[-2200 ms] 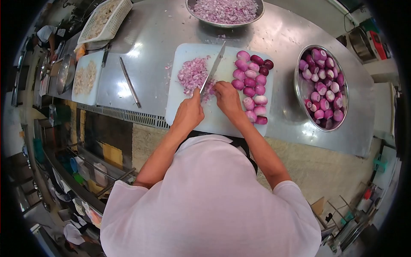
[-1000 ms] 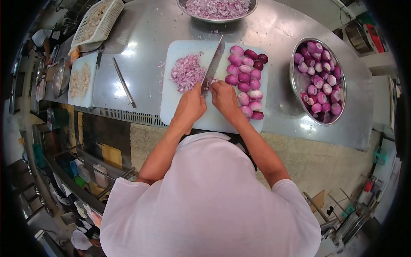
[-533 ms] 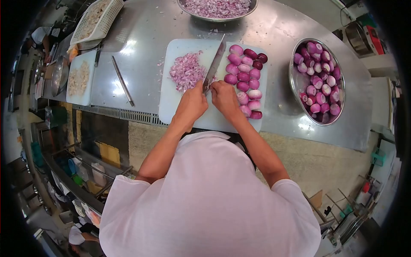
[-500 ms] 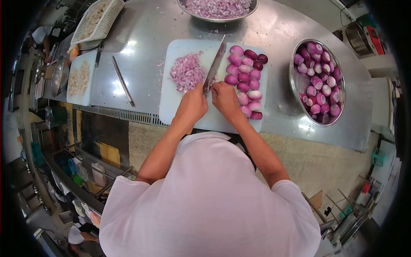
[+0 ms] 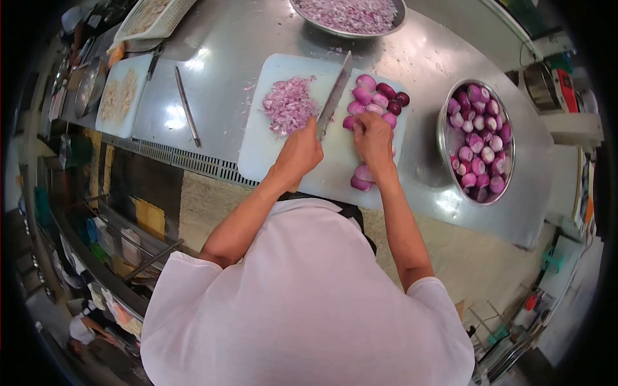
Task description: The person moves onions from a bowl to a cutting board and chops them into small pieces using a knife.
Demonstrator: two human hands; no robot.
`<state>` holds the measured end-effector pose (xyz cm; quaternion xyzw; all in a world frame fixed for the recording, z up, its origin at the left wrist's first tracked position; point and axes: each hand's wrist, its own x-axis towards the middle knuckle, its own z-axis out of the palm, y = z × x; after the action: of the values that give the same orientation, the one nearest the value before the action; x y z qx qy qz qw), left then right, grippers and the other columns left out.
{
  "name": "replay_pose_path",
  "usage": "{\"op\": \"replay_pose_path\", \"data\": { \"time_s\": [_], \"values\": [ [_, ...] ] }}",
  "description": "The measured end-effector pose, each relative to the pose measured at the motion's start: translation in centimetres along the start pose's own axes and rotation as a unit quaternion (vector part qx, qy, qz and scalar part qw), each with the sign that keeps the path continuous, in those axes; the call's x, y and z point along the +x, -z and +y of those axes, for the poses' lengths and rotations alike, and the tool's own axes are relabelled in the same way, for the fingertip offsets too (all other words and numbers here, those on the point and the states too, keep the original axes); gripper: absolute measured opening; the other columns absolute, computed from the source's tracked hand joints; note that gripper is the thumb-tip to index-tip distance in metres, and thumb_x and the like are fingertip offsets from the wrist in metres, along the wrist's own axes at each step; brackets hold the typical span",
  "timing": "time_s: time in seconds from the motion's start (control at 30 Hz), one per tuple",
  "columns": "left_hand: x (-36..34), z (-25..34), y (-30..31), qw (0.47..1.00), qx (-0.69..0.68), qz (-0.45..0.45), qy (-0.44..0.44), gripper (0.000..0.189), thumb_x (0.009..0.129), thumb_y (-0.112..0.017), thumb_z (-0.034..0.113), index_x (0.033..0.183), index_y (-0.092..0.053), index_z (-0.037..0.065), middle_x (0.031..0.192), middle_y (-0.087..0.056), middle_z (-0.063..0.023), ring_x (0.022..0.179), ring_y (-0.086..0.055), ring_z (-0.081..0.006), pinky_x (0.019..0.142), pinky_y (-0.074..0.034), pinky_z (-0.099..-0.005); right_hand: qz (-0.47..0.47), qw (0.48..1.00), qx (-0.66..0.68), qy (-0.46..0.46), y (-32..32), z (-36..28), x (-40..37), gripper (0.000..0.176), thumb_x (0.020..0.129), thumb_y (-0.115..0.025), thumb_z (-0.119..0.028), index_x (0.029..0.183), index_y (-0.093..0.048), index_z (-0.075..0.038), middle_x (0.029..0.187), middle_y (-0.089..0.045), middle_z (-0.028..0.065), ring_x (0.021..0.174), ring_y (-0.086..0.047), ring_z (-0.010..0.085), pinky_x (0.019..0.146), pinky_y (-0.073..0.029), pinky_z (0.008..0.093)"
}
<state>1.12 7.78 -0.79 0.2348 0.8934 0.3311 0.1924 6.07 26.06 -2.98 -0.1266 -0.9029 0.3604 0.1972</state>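
Note:
My left hand (image 5: 300, 153) is closed round the handle of a large knife (image 5: 335, 95), whose blade points away from me over the white cutting board (image 5: 257, 154). Chopped purple onion (image 5: 290, 105) lies in a pile left of the blade. My right hand (image 5: 375, 143) is over the peeled onion pieces (image 5: 363, 96) on the board's right side, fingers pinched together beside a purple piece (image 5: 348, 123). What those fingers hold, if anything, is hidden. Two pieces (image 5: 362, 183) lie nearer me, below the right hand.
A metal bowl (image 5: 443, 147) of peeled onions stands right. Another bowl (image 5: 400, 22) with chopped onion is at the far edge. Left are a metal rod (image 5: 187, 106), a second board (image 5: 138, 96) with pale chopped food, and a white basket (image 5: 168, 24). A person (image 5: 82, 328) is lower left.
My right hand has moved right, from beside the knife to the onion pieces. The knife stays in my left hand, its blade still over the board. The whole view has shifted slightly.

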Motion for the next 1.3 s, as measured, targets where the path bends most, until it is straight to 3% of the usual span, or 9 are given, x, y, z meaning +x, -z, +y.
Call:
{"op": "replay_pose_path", "data": {
  "time_s": [0.1,0.17,0.27,0.43,0.5,0.67,0.73,0.83,1.3],
  "values": [
    [-1.9,-0.4,0.9,1.0,-0.017,-0.01,-0.002,0.033,0.087,-0.054,0.003,0.116,-0.043,-0.008,0.072,-0.06,-0.0301,0.072,-0.061,-0.0489,0.066,-0.046,-0.0543,-0.014,0.998,-0.044,0.044,-1.0,0.8,-0.4,0.014,0.076,-0.063,0.004,0.089,-0.068,0.001,0.091,-0.065,0.0181,0.089,-0.062,0.0376,0.077,-0.049,0.0455],
    [-2.9,-2.8,0.7,0.999,-0.036,-0.018,-0.005,0.033,0.088,-0.055,0.004,0.116,-0.044,-0.007,0.071,-0.06,-0.0291,0.072,-0.061,-0.0481,0.065,-0.045,-0.0528,-0.018,0.998,-0.052,0.013,-1.4,0.4,-0.5,0.017,0.076,-0.064,0.002,0.092,-0.069,0.0,0.097,-0.065,0.0172,0.094,-0.06,0.0372,0.082,-0.048,0.0451],
    [-3.0,-4.7,3.1,0.999,-0.037,-0.004,0.038,0.032,0.088,-0.055,0.004,0.116,-0.045,-0.007,0.071,-0.061,-0.0282,0.072,-0.062,-0.0474,0.065,-0.046,-0.052,-0.003,0.998,-0.046,0.047,-2.5,0.5,-0.7,0.015,0.077,-0.065,0.001,0.091,-0.069,0.0,0.096,-0.065,0.0161,0.09,-0.06,0.0364,0.08,-0.049,0.0444],
    [-3.7,-2.2,6.3,0.998,0.027,0.023,0.053,0.032,0.088,-0.054,0.005,0.117,-0.045,-0.007,0.072,-0.061,-0.0291,0.071,-0.062,-0.0475,0.062,-0.046,-0.0521,-0.026,0.996,-0.02,0.083,-4.4,-2.1,-0.3,0.013,0.078,-0.064,0.001,0.09,-0.069,-0.001,0.094,-0.065,0.0144,0.089,-0.061,0.0352,0.078,-0.05,0.0437],
    [-4.1,-0.8,6.1,0.999,-0.002,0.042,0.031,0.026,0.085,-0.052,0.0,0.108,-0.047,-0.009,0.07,-0.059,-0.0329,0.072,-0.06,-0.0508,0.063,-0.046,-0.0553,-0.04,0.996,-0.003,0.08,-4.9,-2.7,0.1,0.013,0.078,-0.064,0.001,0.089,-0.069,-0.002,0.094,-0.065,0.014,0.088,-0.061,0.0349,0.077,-0.05,0.0436],
    [-2.3,-2.1,3.8,0.998,0.038,0.035,-0.025,0.027,0.081,-0.051,-0.004,0.106,-0.048,-0.012,0.069,-0.059,-0.0327,0.071,-0.061,-0.05,0.064,-0.046,-0.0559,-0.1,0.99,-0.052,0.09,-5.5,-2.9,1.0,0.013,0.079,-0.061,-0.001,0.091,-0.067,-0.002,0.089,-0.062,0.0145,0.086,-0.06,0.0355,0.075,-0.05,0.0452],
    [-3.3,-0.9,4.9,1.0,0.007,-0.003,0.023,0.025,0.08,-0.052,-0.004,0.104,-0.048,-0.011,0.069,-0.06,-0.0324,0.07,-0.061,-0.0495,0.063,-0.046,-0.0554,-0.116,0.986,-0.08,0.09,-5.0,-3.3,1.0,0.013,0.079,-0.06,0.0,0.091,-0.066,-0.002,0.089,-0.062,0.0146,0.085,-0.06,0.0357,0.075,-0.05,0.0458],
    [-2.7,-2.3,2.6,0.999,0.033,-0.003,0.018,0.027,0.086,-0.053,0.002,0.111,-0.046,-0.006,0.072,-0.061,-0.0308,0.072,-0.061,-0.0493,0.064,-0.046,-0.0549,-0.131,0.982,-0.1,0.095,-5.2,-4.0,1.8,0.015,0.077,-0.059,0.001,0.091,-0.065,-0.002,0.089,-0.06,0.0148,0.084,-0.059,0.0361,0.073,-0.05,0.0466],
    [-3.2,-1.2,3.7,0.999,-0.024,-0.004,0.024,0.025,0.084,-0.053,0.001,0.106,-0.044,-0.008,0.072,-0.061,-0.0314,0.074,-0.061,-0.0505,0.065,-0.047,-0.0557,-0.105,0.987,-0.075,0.094,-5.6,-3.0,1.5,0.016,0.074,-0.06,0.003,0.088,-0.064,-0.003,0.088,-0.059,0.0137,0.085,-0.059,0.0357,0.072,-0.05,0.046]
  ]
}}
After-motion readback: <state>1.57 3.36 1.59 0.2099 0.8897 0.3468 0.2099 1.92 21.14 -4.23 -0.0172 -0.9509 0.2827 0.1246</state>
